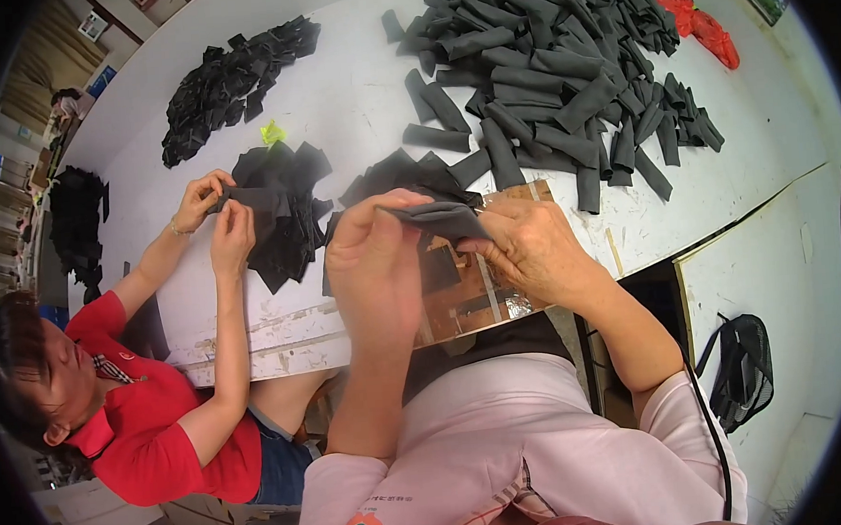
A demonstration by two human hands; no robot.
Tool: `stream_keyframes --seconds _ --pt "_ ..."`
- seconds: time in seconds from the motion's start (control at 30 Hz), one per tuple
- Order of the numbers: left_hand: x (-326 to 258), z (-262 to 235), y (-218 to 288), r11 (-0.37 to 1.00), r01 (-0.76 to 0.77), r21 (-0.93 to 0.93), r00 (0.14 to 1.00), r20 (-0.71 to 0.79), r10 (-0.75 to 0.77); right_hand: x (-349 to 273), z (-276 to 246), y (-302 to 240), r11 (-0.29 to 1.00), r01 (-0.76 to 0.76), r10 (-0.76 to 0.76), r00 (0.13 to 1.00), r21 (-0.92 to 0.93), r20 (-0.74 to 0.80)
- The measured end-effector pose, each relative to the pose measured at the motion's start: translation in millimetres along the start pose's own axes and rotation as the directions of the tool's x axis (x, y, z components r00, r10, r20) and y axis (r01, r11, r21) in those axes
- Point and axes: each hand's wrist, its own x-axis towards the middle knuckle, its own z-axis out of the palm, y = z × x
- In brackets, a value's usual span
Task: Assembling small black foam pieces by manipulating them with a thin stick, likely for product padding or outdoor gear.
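Grip: your left hand [373,265] and right hand [531,251] both pinch one dark fabric piece [437,218].
Place: above the bench [352,93] edge, near the rolled grey pile [552,52].

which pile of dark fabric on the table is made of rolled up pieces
The big pile of rolled pieces at the far right. The other dark piles, like the flat pile by the co-worker's hands, hold flat, unrolled pieces.
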Motion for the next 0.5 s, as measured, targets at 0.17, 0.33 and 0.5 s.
stream_keyframes --seconds 0.17,0.33,0.5 --pt "-5.8 -10.4 -8.1 0.977 0.1 0.19 0.995 0.006 -0.103 -14.2 18.3 15.3 0.995 -0.072 0.067 0.996 0.074 0.063" --pt "4.1 1.3 8.4 0.807 -0.019 0.59 0.998 0.063 -0.023 -9.3 18.8 7.3 0.994 -0.11 0.109 0.993 0.021 0.041" --pt "7.0 -2.2 3.5 0.763 -0.147 0.63 0.989 0.088 0.118 -4.8 1.8 -3.6 0.993 -0.103 0.107 0.99 -0.054 0.093"
